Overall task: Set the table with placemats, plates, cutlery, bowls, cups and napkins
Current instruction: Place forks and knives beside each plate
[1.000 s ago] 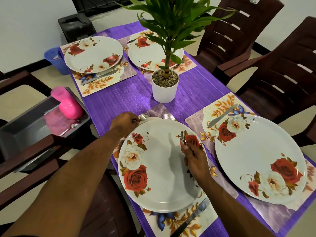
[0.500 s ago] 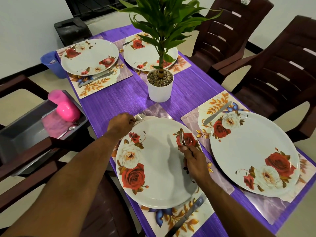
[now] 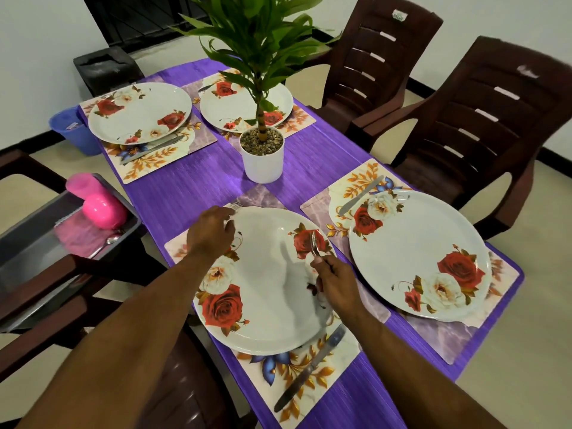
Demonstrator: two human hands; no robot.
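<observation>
A potted plant (image 3: 262,150) stands at frame centre, a grey tray (image 3: 40,249) at left. At the near plate (image 3: 263,283), lower centre, one fork (image 3: 236,205) is pinched by the left hand (image 3: 210,233); another fork (image 3: 315,247) is gripped upright by the right hand (image 3: 332,277).

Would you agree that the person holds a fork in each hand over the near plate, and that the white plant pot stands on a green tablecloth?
Not quite: the head view shows the tablecloth is purple, not green. The rest stands: the left hand and right hand each hold a fork at the near plate, and the white plant pot stands on the cloth.
</observation>
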